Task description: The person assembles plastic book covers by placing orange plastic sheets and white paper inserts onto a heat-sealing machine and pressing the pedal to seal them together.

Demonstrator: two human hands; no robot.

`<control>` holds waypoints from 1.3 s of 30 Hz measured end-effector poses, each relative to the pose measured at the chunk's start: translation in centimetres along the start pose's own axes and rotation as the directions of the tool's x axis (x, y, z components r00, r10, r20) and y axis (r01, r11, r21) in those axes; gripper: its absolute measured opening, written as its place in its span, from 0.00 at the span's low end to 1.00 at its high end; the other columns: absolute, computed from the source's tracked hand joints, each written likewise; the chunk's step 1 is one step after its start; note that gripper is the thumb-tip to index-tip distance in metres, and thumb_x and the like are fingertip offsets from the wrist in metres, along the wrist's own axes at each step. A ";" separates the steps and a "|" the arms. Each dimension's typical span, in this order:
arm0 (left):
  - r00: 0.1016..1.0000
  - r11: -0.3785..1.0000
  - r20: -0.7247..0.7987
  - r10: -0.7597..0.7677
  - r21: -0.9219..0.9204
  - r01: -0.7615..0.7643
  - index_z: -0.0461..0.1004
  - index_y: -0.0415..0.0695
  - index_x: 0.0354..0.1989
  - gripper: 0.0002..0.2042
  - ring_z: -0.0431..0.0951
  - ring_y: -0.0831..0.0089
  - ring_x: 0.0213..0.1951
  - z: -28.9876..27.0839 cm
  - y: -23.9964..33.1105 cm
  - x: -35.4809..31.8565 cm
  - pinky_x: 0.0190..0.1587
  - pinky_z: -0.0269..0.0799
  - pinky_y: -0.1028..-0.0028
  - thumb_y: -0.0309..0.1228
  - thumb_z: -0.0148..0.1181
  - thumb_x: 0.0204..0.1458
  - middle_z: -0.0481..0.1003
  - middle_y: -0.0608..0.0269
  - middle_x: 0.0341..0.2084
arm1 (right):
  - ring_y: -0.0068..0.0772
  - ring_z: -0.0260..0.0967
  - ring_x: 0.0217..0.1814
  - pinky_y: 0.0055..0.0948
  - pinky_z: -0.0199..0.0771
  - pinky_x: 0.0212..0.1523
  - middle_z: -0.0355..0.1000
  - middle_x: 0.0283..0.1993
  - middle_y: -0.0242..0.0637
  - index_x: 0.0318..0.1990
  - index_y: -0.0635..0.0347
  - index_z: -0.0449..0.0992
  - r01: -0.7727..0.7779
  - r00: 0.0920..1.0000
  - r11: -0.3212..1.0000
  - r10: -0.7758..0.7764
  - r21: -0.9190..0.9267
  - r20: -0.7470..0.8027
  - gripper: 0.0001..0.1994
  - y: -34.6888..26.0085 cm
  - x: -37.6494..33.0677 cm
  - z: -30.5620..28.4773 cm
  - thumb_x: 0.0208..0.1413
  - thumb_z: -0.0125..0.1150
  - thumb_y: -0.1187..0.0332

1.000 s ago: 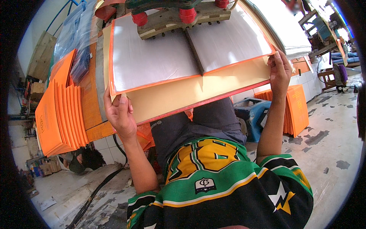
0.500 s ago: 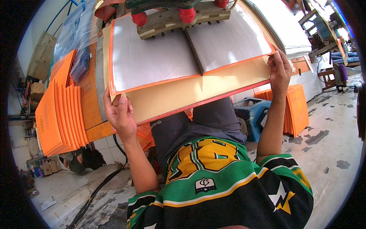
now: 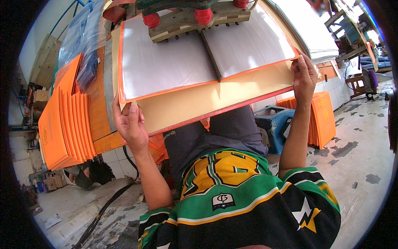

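- Gripping the near left corner of one open orange folder [image 3: 174,70], the left hand [image 3: 130,124] is closed on it, thumb on top of the clear sleeve.
- The right hand [image 3: 304,76] pinches the folder's near right corner, fingers curled over the edge.
- The folder lies spread flat on one tan board with a red rim [image 3: 199,103]; its two clear pockets show white sheets, one on each side of the dark spine.
- One wooden press block [image 3: 195,18] with three red knobs in view sits over the folder's far edge.
- Two stacks of orange folders: one fanned stack [image 3: 62,124] on the bench at the left, another stack [image 3: 321,118] standing on the floor at the right.
- One blue bin [image 3: 273,124] stands just beside the floor stack.
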State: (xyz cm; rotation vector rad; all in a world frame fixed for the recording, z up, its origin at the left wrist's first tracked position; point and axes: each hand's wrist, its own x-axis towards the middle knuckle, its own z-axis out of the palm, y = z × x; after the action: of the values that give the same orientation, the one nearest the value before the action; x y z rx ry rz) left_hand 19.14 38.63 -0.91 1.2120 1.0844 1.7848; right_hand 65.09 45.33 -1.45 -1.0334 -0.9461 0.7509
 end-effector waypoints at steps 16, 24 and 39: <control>1.000 0.999 -0.018 -0.026 0.019 0.026 0.62 0.34 0.67 0.24 0.63 0.86 0.26 0.3 0.6 -0.2 0.29 0.58 0.82 0.25 0.56 0.63 0.79 0.62 0.38 | 0.13 0.59 0.31 0.16 0.56 0.31 0.66 0.30 0.24 0.56 0.73 0.77 0.012 0.999 0.999 -0.013 -0.032 -0.039 0.18 -0.3 -0.3 0.5 0.70 0.56 0.65; 1.000 1.000 -0.018 -0.017 -0.014 0.016 0.62 0.34 0.67 0.24 0.63 0.85 0.26 0.1 0.1 -0.1 0.29 0.59 0.82 0.25 0.56 0.63 0.80 0.61 0.39 | 0.19 0.67 0.37 0.20 0.68 0.42 0.72 0.35 0.30 0.54 0.70 0.77 -0.042 0.997 0.997 0.037 0.072 0.071 0.13 0.0 0.2 -0.7 0.70 0.57 0.69; 1.000 1.000 -0.010 -0.006 0.007 0.006 0.62 0.35 0.67 0.24 0.63 0.86 0.25 0.1 0.1 0.0 0.28 0.58 0.82 0.26 0.57 0.64 0.80 0.61 0.37 | 0.20 0.67 0.37 0.21 0.68 0.41 0.72 0.34 0.31 0.53 0.68 0.78 -0.024 0.999 0.999 0.023 0.031 0.041 0.12 0.0 0.2 -0.6 0.70 0.57 0.68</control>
State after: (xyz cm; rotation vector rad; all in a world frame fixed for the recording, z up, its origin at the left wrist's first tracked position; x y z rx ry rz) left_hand 19.19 38.65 -0.80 1.2040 1.0993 1.7855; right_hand 65.73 45.24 -1.55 -1.0065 -0.9555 0.8067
